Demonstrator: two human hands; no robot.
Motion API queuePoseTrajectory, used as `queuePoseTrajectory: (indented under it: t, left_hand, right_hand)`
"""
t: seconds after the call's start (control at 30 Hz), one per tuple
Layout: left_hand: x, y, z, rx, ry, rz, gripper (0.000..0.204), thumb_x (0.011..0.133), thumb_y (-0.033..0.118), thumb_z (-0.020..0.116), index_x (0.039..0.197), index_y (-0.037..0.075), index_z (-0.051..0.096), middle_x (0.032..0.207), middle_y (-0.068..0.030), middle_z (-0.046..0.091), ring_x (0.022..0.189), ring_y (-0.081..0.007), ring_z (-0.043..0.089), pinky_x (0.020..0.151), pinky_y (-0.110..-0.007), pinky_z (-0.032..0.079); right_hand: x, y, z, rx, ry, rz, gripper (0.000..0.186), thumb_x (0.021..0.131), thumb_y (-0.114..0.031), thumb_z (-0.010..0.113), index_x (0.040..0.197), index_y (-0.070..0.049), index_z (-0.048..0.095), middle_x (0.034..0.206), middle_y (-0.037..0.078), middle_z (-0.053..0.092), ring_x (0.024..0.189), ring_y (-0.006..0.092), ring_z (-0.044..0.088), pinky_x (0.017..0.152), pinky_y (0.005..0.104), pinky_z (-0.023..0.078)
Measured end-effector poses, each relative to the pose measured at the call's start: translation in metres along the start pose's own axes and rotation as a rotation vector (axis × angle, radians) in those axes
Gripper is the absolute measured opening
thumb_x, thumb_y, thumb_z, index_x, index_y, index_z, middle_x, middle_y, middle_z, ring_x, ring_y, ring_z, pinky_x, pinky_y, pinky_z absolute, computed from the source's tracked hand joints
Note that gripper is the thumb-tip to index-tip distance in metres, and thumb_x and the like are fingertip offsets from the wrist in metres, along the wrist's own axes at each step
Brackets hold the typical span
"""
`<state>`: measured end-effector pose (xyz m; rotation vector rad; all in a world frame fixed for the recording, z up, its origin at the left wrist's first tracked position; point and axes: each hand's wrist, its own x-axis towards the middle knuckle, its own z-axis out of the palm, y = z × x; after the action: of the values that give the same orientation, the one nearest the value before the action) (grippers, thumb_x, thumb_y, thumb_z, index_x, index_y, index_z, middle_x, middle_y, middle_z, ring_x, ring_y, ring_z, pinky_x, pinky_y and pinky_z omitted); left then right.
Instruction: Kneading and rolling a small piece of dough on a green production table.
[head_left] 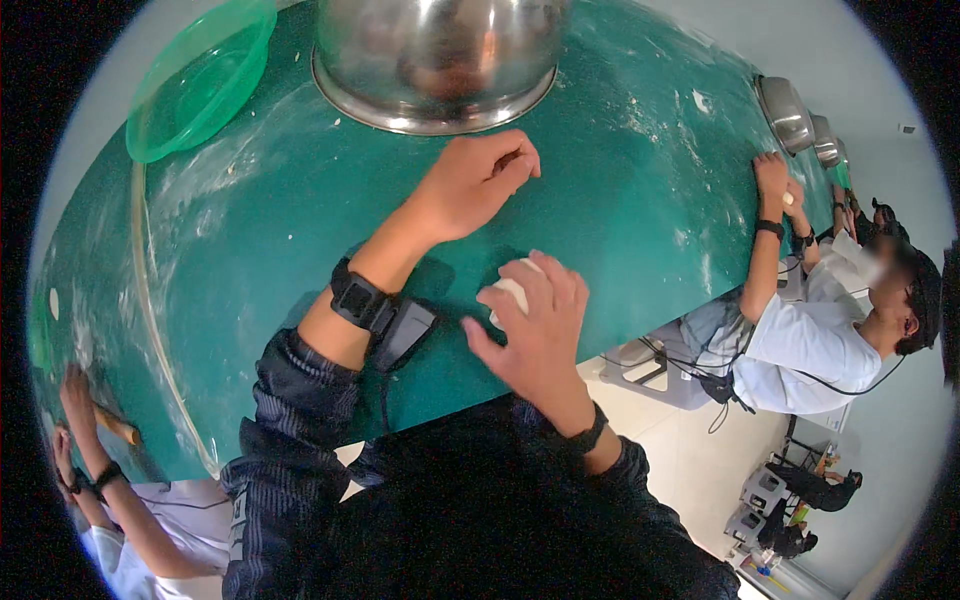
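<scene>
My right hand (540, 325) is cupped over a small pale lump of dough (511, 298) on the green table. Its fingers curl round the far side of the lump and the thumb sticks out to the left. Farther out and a little to the left, my left hand (476, 182) is loosely curled, thumb against the bent fingers, and nothing shows in it. It is just in front of a big steel bowl (440, 70), whose wide rim faces down on the table.
A green plastic basin (200, 85) stands at the far left beside a pale strip (150, 290) along the table (620, 230). White flour smears the surface. A small dark device (408, 332) lies by my left wrist. Co-workers are at left and right; steel bowls (786, 112) stand at far right.
</scene>
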<state>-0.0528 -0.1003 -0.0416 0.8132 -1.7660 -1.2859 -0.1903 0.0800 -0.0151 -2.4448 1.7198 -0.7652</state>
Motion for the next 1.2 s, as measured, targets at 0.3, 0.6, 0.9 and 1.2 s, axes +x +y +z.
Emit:
queuePoseTrajectory:
  t: [0.3,0.6,0.9,1.2]
  left_hand:
    - [-0.003,-0.001,-0.002,-0.017,0.028,0.028,0.022,0.110,0.019,0.061,0.103,0.001,0.070,0.074,-0.0046,0.057,0.068,-0.0114,0.050,0.061,-0.033,0.041]
    - [-0.003,-0.002,-0.007,0.041,-0.049,-0.036,0.025,0.113,0.025,0.060,0.105,0.003,0.070,0.085,-0.0025,0.065,0.076,-0.0106,0.060,0.070,-0.031,0.050]
    - [0.003,0.001,-0.002,0.045,-0.065,-0.022,0.026,0.113,0.024,0.060,0.104,0.003,0.070,0.084,-0.0037,0.066,0.076,-0.0118,0.062,0.070,-0.031,0.051]
    - [-0.001,0.002,-0.005,0.043,-0.056,-0.009,0.024,0.112,0.023,0.060,0.104,0.003,0.070,0.085,-0.0051,0.068,0.075,-0.0126,0.062,0.069,-0.032,0.050]
  right_hand:
    - [0.019,0.057,-0.004,0.491,0.022,0.223,0.050,0.088,-0.012,0.079,0.137,-0.012,0.068,0.128,0.011,0.066,0.123,0.0396,0.062,0.107,0.0536,0.046]
    - [-0.048,0.037,-0.043,0.347,-0.078,0.140,0.077,0.078,-0.017,0.079,0.154,-0.013,0.062,0.172,0.024,0.041,0.159,0.0508,0.037,0.130,0.0587,0.032]
    - [0.010,-0.007,-0.016,-0.100,-0.151,-0.025,0.042,0.075,-0.030,0.090,0.112,-0.019,0.074,0.137,0.010,0.066,0.132,0.0369,0.059,0.101,0.0544,0.045]
    - [0.033,0.048,-0.004,0.463,0.002,0.212,0.059,0.093,-0.027,0.078,0.148,-0.012,0.063,0.123,0.010,0.071,0.118,0.0360,0.063,0.106,0.0485,0.047]
